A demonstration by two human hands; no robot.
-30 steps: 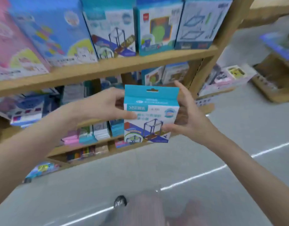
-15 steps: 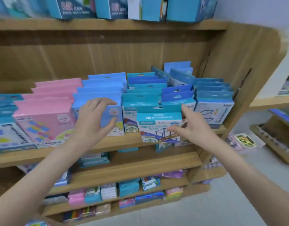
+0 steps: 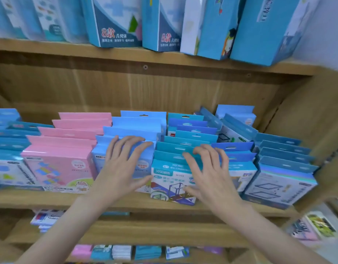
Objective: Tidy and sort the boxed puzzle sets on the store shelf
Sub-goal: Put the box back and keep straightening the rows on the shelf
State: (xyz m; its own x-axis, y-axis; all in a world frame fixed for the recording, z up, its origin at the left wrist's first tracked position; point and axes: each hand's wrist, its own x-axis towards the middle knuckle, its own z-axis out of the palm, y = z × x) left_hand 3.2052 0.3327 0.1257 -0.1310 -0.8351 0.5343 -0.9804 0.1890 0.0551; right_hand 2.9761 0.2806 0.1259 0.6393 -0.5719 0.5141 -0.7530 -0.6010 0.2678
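Note:
A teal puzzle box with a cube drawing stands at the front of the teal row on the middle shelf. My right hand holds it, fingertips curled over its hang tab and thumb against its front face. My left hand rests with spread, straight fingers on top of the front light blue box in the neighbouring row. Pink boxes stand to the left, and dark blue boxes to the right.
Tall blue boxes line the upper shelf. The wooden side panel closes the shelf on the right. Lower shelves hold small packs. More goods lie at the lower right.
The view rose from the floor to the middle shelf. The teal box, held in both hands in the air, now stands at the front of its row. My left hand shifted to the light blue box.

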